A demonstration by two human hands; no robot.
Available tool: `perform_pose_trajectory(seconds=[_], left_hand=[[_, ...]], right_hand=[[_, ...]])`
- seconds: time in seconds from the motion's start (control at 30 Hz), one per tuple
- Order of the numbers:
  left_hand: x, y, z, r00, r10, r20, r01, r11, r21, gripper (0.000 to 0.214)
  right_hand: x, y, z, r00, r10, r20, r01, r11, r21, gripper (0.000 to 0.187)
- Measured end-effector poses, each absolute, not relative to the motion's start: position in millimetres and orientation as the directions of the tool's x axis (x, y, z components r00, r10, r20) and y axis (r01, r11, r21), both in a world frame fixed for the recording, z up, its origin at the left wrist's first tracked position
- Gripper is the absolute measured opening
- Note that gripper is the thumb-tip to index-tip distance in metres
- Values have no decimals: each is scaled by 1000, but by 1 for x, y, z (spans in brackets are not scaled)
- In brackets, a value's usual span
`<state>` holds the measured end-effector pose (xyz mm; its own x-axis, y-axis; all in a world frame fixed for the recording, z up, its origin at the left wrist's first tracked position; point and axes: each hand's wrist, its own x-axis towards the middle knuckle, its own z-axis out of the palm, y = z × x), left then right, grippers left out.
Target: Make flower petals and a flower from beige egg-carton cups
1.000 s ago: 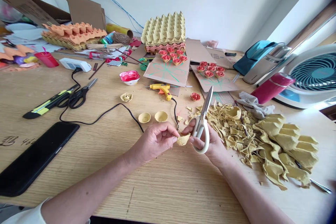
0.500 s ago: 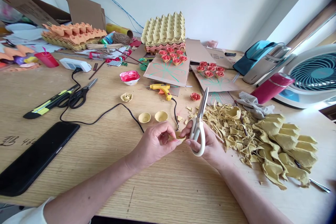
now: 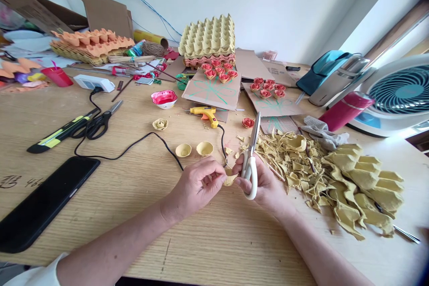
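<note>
My left hand pinches the left edge of a small yellow egg-carton piece. On its other side my right hand holds white-handled scissors, blades closed and pointing up, while its fingertips touch the same piece. Just beyond my hands sit two yellow carton cups, one on the left and one on the right. Farther off lie a yellow paper rose and a red-painted rose. A yellow glue gun rests on its side behind the cups.
Carton scraps and a torn egg tray cover the right side. At left lie a phone, black scissors and a cutter. A black cable crosses the table. A bowl of red paint stands farther back.
The carton piece has turned and shows more of its surface between my hands. The scissors have shifted slightly left and stand more upright. The whole view has drifted a little.
</note>
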<state>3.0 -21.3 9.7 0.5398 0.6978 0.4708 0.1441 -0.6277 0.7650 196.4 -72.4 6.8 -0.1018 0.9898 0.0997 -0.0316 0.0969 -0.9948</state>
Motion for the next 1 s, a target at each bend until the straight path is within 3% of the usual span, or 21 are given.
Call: perform_pose_trajectory(seconds=[0.17,0.37,0.73,0.87,1.0], left_hand=[[-1,-19,10,519,676,523,127,-666,735,15],[-3,-17,9,541,565,624,94,-777,622,15],[-2,-20,9,552,618,559,145,-732,665,10],[-4,-20,10,559,533,636,175,-825,538,12],[-8,-20,14,602,386,698,247,-922,297,18]], right_hand=[[197,-71,6,-89,991,103,-32,100,-994,34],[198,-71,5,-41,997,64,-90,61,-994,39],[199,-71,1,-71,993,100,-84,94,-992,35],[199,-72,2,-71,992,108,-73,103,-992,34],[198,-72,5,-68,994,87,-60,83,-995,36]])
